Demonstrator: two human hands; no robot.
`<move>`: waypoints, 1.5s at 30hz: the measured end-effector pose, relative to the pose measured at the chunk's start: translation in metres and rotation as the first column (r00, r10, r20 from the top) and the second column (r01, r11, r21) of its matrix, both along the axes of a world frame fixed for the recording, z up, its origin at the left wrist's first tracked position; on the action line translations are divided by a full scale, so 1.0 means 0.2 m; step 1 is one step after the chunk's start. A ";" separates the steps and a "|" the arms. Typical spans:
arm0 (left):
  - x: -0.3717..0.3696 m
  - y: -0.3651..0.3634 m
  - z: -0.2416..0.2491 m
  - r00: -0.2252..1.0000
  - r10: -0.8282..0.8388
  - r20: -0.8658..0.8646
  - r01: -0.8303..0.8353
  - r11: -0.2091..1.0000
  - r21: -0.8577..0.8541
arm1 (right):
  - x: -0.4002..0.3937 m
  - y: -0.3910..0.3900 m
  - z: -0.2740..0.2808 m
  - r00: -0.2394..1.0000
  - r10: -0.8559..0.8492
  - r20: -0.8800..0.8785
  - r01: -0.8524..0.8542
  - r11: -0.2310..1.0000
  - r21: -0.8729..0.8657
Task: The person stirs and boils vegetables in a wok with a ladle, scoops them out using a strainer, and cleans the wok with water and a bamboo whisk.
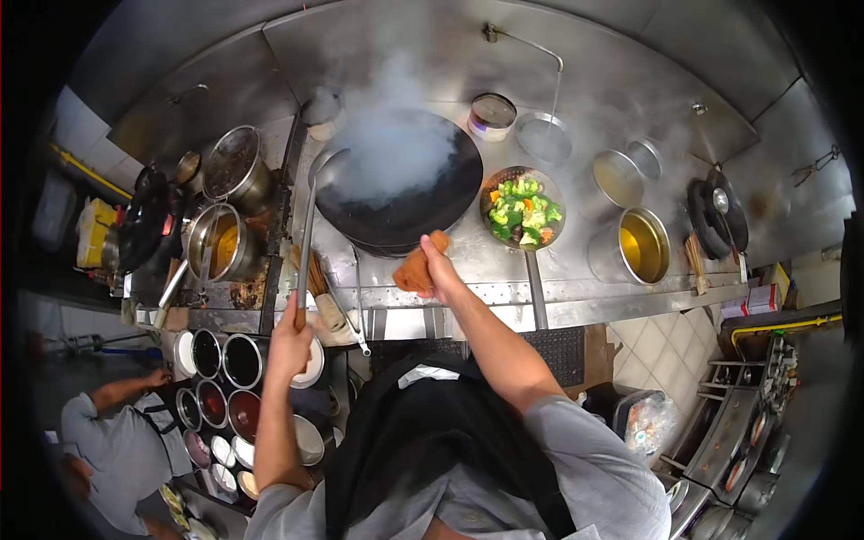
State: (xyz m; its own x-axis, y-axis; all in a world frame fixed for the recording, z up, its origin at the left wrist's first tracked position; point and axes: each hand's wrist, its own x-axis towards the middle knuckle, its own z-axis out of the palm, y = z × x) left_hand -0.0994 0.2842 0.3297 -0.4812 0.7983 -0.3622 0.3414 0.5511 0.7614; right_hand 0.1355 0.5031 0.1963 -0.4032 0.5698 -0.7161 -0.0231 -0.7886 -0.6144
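A large black wok (405, 211) gives off thick smoke on the steel range. My left hand (290, 349) is closed round the wooden end of a long-handled ladle (307, 243). The ladle's bowl rests over the wok's left rim, partly veiled by smoke. At the wok's near edge, my right hand (438, 273) grips a folded orange-brown cloth (416, 272); whether a wok handle lies under it is hidden. To the right, a strainer (533, 283) holds broccoli and orange vegetable pieces (524, 212), with its handle pointing toward me.
Pots of oil (643, 247) and liquid (617, 180) stand at right. A tap (558, 67) hangs behind. Steel pots (220, 243) crowd the left burner. Bamboo brushes (317, 274) lean by the front edge. Another person (126, 441) reaches beside several sauce containers (243, 360) at lower left.
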 end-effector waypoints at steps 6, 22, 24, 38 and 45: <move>0.11 0.08 -0.08 0.994 0.072 0.081 -0.080 0.991 0.106 | -0.23 0.07 -0.15 0.972 -0.227 -0.057 0.219 0.969 -0.114; 0.14 0.50 1.45 -0.065 -0.586 -0.808 0.519 0.671 -0.529 | 0.03 -0.34 0.57 0.523 -0.599 -0.606 0.143 0.763 -0.631; 0.27 0.51 1.52 -0.113 -0.575 -0.810 0.515 0.664 -0.542 | 0.08 -0.39 0.58 0.452 -0.636 -0.625 0.089 0.730 -0.678; 0.10 0.36 1.20 0.061 -0.687 -0.724 0.465 0.661 -0.589 | 0.09 -0.42 0.25 0.723 -0.341 -0.601 0.018 0.879 -0.477; 0.27 0.29 0.64 0.894 -0.402 -0.201 0.386 0.915 -0.115 | -0.15 -0.11 -0.05 0.905 -0.347 -0.247 0.295 0.929 -0.224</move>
State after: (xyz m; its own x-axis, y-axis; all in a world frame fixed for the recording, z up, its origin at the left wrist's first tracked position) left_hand -0.0448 0.3432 0.4577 -0.2053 0.9149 -0.3475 0.6926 0.3867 0.6089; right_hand 0.1046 0.4814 0.1869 -0.4163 0.5766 -0.7030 -0.4427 -0.8039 -0.3972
